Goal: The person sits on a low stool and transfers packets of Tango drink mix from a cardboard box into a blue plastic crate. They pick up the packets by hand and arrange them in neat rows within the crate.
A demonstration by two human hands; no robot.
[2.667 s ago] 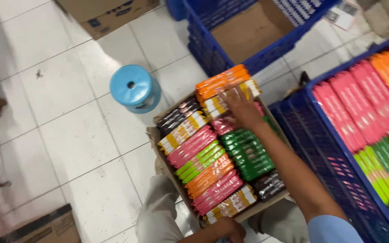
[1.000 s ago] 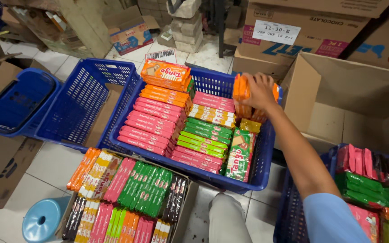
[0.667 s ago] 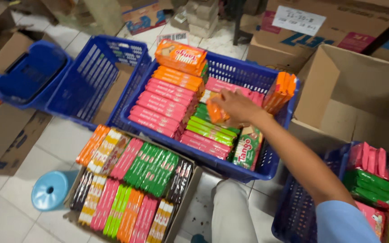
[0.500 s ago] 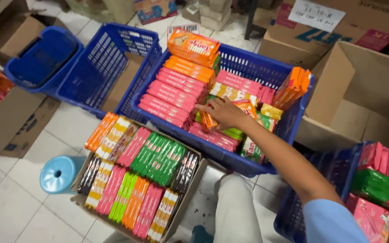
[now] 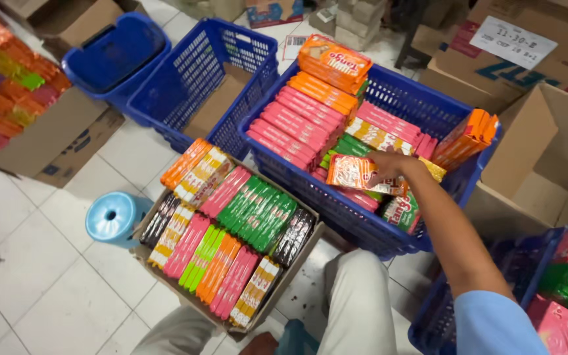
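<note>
White floor tiles [image 5: 47,263] carry a ring of containers: a cardboard box [image 5: 165,283] packed with upright wafer packs in orange, pink, green, yellow and black, a blue crate [image 5: 389,98] just beyond it holding flat stacks of pink, orange and green packs, an almost bare blue basket [image 5: 192,72] to its left, and a pale blue stool [image 5: 114,217] beside the box. Right hand [image 5: 384,164] reaches over the crate and grips an orange-and-white pack [image 5: 356,174] by its right end, fingers closed around it, the pack held roughly level just above the green and pink stacks. Left hand is out of view.

Judged from this pose, the lift goes best with the pack kept flat and drawn straight up, clear of the neighbouring stacks, so that the leaning orange packs [image 5: 468,135] at the crate's far right corner are not disturbed; a grip nearer the pack's middle would steady it.

Compared with half a second earlier, the hand has risen from among the packs, where its fingers were pressed down onto a small orange pack on edge, and the broad printed face of the pack now shows. The camera has also swung, bringing a shelf of mixed coloured packs [image 5: 1,72] into the upper left.
</note>
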